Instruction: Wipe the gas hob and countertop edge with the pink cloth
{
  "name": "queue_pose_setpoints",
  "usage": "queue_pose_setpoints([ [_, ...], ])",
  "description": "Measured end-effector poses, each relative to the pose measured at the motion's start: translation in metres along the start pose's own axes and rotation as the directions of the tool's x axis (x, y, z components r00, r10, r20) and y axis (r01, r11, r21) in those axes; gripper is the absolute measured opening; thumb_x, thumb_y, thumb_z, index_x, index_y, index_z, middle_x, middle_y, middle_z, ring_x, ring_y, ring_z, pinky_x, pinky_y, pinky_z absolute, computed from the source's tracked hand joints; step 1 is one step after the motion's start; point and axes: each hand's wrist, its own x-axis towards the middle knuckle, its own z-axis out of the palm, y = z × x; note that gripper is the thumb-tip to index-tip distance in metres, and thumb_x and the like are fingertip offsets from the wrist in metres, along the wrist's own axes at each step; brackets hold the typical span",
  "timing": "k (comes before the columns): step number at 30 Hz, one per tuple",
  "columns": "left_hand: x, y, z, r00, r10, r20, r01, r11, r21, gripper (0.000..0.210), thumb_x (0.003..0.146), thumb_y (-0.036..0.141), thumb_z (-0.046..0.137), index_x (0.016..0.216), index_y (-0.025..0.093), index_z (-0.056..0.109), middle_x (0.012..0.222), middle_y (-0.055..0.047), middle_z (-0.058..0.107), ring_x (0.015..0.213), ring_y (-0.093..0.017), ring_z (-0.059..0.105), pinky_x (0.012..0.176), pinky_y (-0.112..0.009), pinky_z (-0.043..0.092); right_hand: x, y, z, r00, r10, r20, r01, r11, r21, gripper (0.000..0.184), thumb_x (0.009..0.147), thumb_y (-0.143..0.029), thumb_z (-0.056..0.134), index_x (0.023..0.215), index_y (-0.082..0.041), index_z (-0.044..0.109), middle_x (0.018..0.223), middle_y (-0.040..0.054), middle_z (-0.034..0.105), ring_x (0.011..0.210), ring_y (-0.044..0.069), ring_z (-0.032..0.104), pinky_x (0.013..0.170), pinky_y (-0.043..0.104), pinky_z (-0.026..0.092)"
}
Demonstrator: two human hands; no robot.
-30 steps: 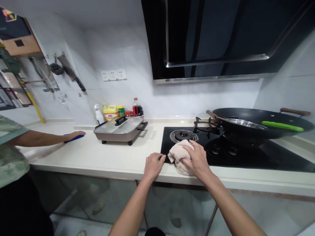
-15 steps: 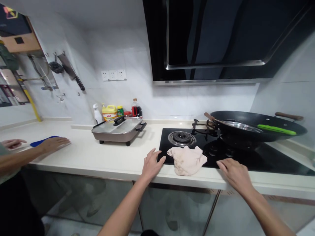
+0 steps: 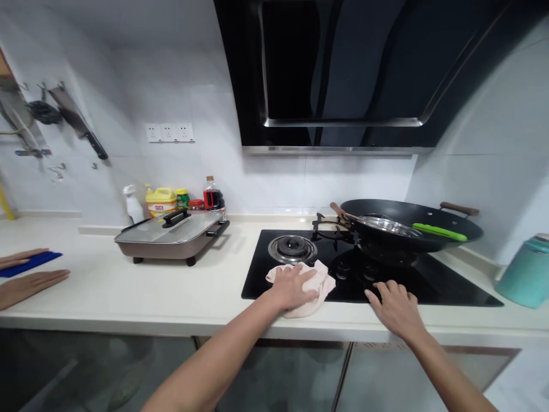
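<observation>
A black wok [image 3: 412, 245] with a green-handled utensil [image 3: 441, 232] in it stands on the right side of the cooktop [image 3: 349, 292]; a lidded electric skillet [image 3: 158, 249] is left along the counter [image 3: 184, 292]. The pale pink cloth [image 3: 319, 283], rumpled, overlaps the cooktop's front edge beneath the person's left hand [image 3: 295, 288], fingers spread. The right hand [image 3: 397, 309], fingers apart, is near that edge.

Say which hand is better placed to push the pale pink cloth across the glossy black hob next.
The left hand, probably: it lies on the pale pink cloth, which overlaps the glossy black hob at its front edge. The right hand is apart from the cloth.
</observation>
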Motion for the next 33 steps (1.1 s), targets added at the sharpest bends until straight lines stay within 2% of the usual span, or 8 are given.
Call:
queue_pose_setpoints([
  [5,0.054,0.014,0.021,0.999,-0.044,-0.025,0.043,0.998,-0.043,0.055,0.098,0.058,0.045,0.152,0.048,0.052,0.176,0.002,0.022,0.156,-0.043,0.024,0.120,-0.074,0.015,-0.006,0.001,-0.003,0.999,0.023,-0.043,-0.018,0.994,0.104,0.055,0.103,-0.057,0.037,0.126,-0.019,0.069,0.118,0.0141,0.062,0.112,0.033,0.057,0.100,0.054,0.043],
  [9,0.111,0.019,0.033,0.987,-0.153,-0.046,0.153,0.988,-0.010,0.053,0.100,0.053,0.040,0.151,0.045,0.053,0.172,0.000,0.033,0.152,-0.041,0.032,0.117,-0.075,0.021,-0.006,0.004,-0.004,0.997,0.055,-0.060,-0.044,0.984,0.174,0.053,0.104,-0.055,0.035,0.123,-0.021,0.072,0.120,0.0133,0.064,0.110,0.032,0.059,0.097,0.051,0.046],
  [12,0.144,0.027,0.040,0.986,-0.154,-0.067,0.155,0.988,0.006,0.054,0.101,0.050,0.038,0.153,0.043,0.050,0.172,-0.002,0.033,0.151,-0.041,0.031,0.115,-0.075,0.021,-0.005,0.005,-0.003,0.994,0.073,-0.083,-0.057,0.982,0.182,0.051,0.102,-0.054,0.038,0.119,-0.022,0.073,0.119,0.0139,0.066,0.109,0.033,0.060,0.093,0.051,0.048],
  [17,0.165,0.045,0.045,0.991,-0.118,-0.055,0.120,0.992,0.034,0.054,0.100,0.047,0.039,0.154,0.042,0.049,0.167,-0.003,0.042,0.147,-0.038,0.035,0.118,-0.068,0.019,-0.003,0.008,-0.003,0.992,0.097,-0.075,-0.080,0.975,0.207,0.048,0.100,-0.051,0.040,0.116,-0.024,0.075,0.118,0.0125,0.067,0.108,0.032,0.061,0.093,0.051,0.048],
  [21,0.146,0.045,0.042,0.994,-0.101,-0.034,0.102,0.994,0.029,0.048,0.100,0.049,0.037,0.141,0.040,0.061,0.159,-0.002,0.050,0.143,-0.036,0.039,0.116,-0.065,0.025,-0.002,0.011,-0.002,0.993,0.109,-0.053,-0.095,0.972,0.217,0.049,0.099,-0.051,0.038,0.117,-0.025,0.075,0.121,0.0117,0.067,0.111,0.032,0.060,0.094,0.050,0.048],
  [27,0.072,0.032,0.036,0.996,-0.069,-0.049,0.069,0.998,-0.005,0.046,0.097,0.050,0.042,0.135,0.040,0.065,0.160,0.002,0.049,0.143,-0.034,0.038,0.115,-0.062,0.032,-0.002,0.016,0.003,0.993,0.118,-0.024,-0.111,0.975,0.193,0.054,0.098,-0.054,0.035,0.118,-0.026,0.076,0.123,0.0115,0.067,0.110,0.033,0.060,0.093,0.050,0.048],
  [30,0.039,0.012,0.027,0.998,-0.049,-0.049,0.047,0.998,-0.045,0.046,0.093,0.055,0.050,0.135,0.042,0.065,0.160,0.003,0.050,0.144,-0.035,0.039,0.118,-0.063,0.030,-0.002,0.017,0.005,0.993,0.114,-0.008,-0.111,0.977,0.182,0.057,0.097,-0.056,0.033,0.120,-0.026,0.075,0.124,0.0124,0.066,0.110,0.034,0.059,0.093,0.051,0.047],
  [33,0.018,-0.025,0.008,0.989,-0.135,-0.060,0.130,0.989,-0.075,0.051,0.091,0.056,0.054,0.138,0.039,0.064,0.163,-0.003,0.046,0.149,-0.038,0.034,0.120,-0.069,0.023,-0.003,0.016,0.004,0.994,0.110,0.002,-0.109,0.978,0.175,0.059,0.097,-0.056,0.031,0.123,-0.025,0.074,0.127,0.0138,0.065,0.112,0.035,0.059,0.094,0.052,0.047],
])
